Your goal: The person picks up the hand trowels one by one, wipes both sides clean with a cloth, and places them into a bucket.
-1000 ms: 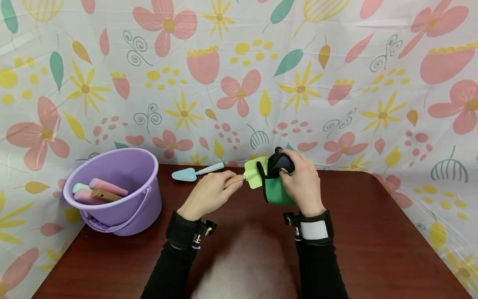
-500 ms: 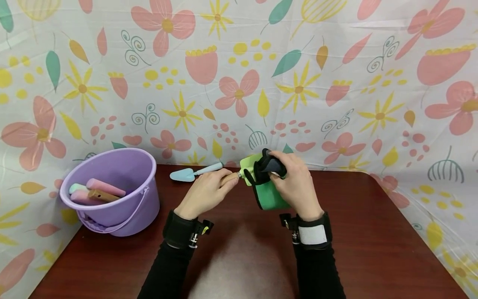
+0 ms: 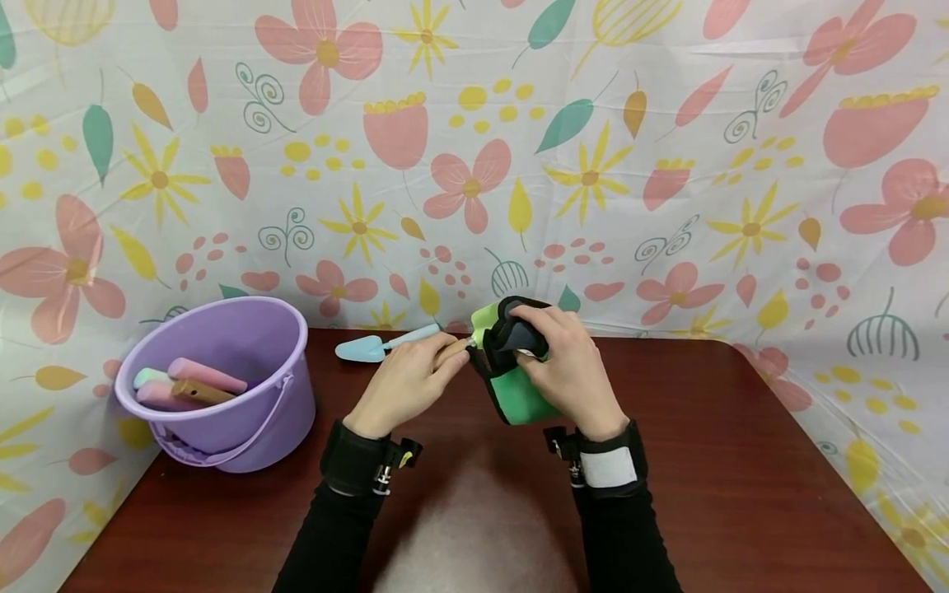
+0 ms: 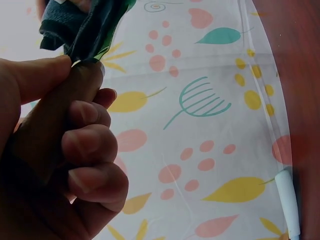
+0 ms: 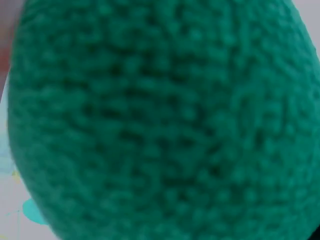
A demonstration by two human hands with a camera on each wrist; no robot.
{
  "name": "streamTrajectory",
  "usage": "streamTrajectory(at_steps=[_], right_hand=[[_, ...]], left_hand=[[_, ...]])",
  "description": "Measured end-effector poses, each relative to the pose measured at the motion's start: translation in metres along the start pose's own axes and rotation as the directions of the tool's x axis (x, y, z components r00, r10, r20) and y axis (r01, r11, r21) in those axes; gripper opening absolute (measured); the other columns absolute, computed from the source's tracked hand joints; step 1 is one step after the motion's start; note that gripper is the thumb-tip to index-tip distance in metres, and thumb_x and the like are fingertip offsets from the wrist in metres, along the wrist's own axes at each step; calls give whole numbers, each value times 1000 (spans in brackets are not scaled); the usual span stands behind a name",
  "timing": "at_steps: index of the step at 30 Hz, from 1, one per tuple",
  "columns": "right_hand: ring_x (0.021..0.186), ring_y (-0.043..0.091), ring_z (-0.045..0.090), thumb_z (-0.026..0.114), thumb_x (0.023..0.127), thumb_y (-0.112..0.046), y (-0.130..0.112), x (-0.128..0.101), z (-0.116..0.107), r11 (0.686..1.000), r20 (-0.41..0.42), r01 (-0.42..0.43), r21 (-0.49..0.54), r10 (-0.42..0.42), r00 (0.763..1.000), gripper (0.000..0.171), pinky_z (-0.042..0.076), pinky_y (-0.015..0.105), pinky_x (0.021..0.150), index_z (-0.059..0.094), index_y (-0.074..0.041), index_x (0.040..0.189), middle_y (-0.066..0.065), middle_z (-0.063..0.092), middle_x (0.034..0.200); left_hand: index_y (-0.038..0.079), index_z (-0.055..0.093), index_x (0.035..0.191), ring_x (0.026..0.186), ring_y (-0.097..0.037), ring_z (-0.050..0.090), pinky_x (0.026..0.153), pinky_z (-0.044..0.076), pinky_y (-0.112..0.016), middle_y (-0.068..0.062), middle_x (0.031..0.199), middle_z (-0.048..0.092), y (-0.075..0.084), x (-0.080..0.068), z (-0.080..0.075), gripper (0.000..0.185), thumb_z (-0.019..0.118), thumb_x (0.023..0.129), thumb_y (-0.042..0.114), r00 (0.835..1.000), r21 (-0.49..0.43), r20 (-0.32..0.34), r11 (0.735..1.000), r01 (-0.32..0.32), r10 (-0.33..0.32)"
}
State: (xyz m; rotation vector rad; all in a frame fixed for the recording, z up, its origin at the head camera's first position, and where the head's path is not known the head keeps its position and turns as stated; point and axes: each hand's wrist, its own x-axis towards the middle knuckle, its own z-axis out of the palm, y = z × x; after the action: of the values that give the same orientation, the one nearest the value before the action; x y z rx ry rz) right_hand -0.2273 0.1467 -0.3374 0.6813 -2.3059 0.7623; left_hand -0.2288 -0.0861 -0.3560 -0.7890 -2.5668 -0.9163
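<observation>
My left hand (image 3: 400, 380) grips the wooden handle (image 4: 55, 117) of a small toy shovel (image 3: 483, 319) with a yellow-green blade. Curled fingers wrap that handle in the left wrist view. My right hand (image 3: 574, 371) pinches a green and dark grey cloth (image 3: 522, 397) with black edging, folded over the blade. Only the blade's upper left part shows in the head view; the cloth hides the rest. Green terry-like fabric fills most of the right wrist view, hiding the right fingers there. The cloth's dark side touches the handle's end near my left thumb.
A light blue trowel (image 3: 363, 348) lies at the table's back edge, left of my hands. On the left stands a purple bucket (image 3: 289, 395) holding several pink, mint and wooden handles. Behind the brown table (image 3: 741, 461) hangs a flowered curtain (image 3: 460, 99).
My right hand has slid the cloth leftward along the shovel blade toward the handle, covering more of it. The left hand keeps its grip and has barely shifted.
</observation>
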Motion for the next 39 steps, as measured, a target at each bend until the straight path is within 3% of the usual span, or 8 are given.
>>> streamTrajectory(at_steps=[6,14,23,34,39], right_hand=[[98,28,53,82,74,1,-2,1,5,999,30,40,8,-40,999,54,49,45,81,65,-13,123,7,63,113],[104,29,54,81,75,1,-3,1,12,999,19,38,-32,-37,999,51,52,47,79,67,-14,122,6,63,113],[98,29,54,76,78,-1,-6,1,16,997,-54,-71,-43,69,996,48,53,49,67,68,-17,122,7,62,114],[93,32,54,75,80,-2,5,-1,11,988,-124,-149,-33,144,982,48,51,51,70,67,-18,125,10,62,112],[92,33,54,75,81,-2,8,-1,8,986,-140,-164,-28,158,977,47,50,52,69,67,-18,125,10,62,109]], left_hand=[[15,67,113,69,-9,53,63,44,-30,8,82,58,3,2,0,25,54,102,33,1000,23,-7,1000,5,-5],[19,67,107,63,-6,52,57,43,-29,10,71,54,9,1,1,23,54,101,36,1000,90,8,996,-4,3],[22,65,97,62,-4,48,54,40,-27,11,65,49,11,1,6,21,54,101,39,998,146,48,988,-43,36],[25,63,92,64,-6,48,57,41,-27,11,65,49,7,2,6,19,55,101,39,995,98,93,995,-34,24],[23,68,106,66,-5,50,58,42,-27,11,70,52,5,-1,4,24,53,101,41,996,64,90,998,8,-14]])
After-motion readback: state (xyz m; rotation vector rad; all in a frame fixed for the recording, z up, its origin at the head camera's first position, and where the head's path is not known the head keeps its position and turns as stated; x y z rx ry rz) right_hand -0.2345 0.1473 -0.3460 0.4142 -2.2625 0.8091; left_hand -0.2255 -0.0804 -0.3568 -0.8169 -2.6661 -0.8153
